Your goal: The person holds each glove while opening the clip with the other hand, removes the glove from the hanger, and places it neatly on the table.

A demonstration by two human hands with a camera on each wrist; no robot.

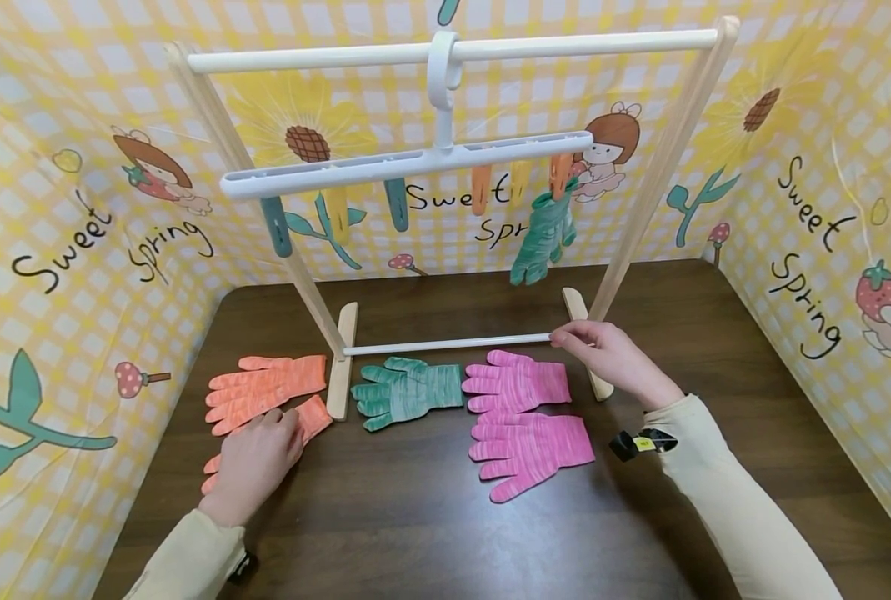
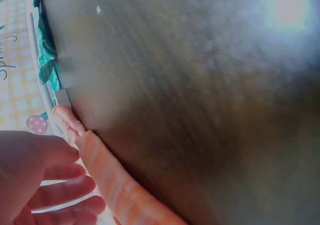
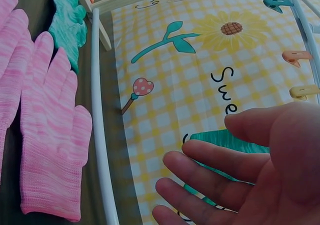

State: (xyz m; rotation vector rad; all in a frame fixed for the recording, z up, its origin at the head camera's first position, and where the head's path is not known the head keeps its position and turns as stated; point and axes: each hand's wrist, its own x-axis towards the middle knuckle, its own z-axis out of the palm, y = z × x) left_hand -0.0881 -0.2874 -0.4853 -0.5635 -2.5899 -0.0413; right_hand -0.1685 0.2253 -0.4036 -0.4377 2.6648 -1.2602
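Note:
My left hand (image 1: pixel 257 458) is low over the nearer orange glove (image 1: pixel 313 418), covering its middle. In the left wrist view, the thumb is right at this glove's edge and the other fingers (image 2: pixel 65 192) are spread and loosely bent. Another orange glove (image 1: pixel 268 385) lies flat just behind it. My right hand (image 1: pixel 603 350) is by the right end of the rack's lower white bar (image 1: pixel 445 343), its fingers relaxed and apart with nothing between them. From the hanger (image 1: pixel 407 162), a green glove (image 1: pixel 538 237) hangs by an orange clip (image 1: pixel 561 175).
A green glove (image 1: pixel 415 392) and two pink gloves, one behind (image 1: pixel 516 383) and one in front (image 1: pixel 531 450), lie on the dark table (image 1: pixel 415 533). The wooden rack (image 1: pixel 655 183) stands behind them. Several clips hang along the hanger, including a teal clip (image 1: pixel 276 227).

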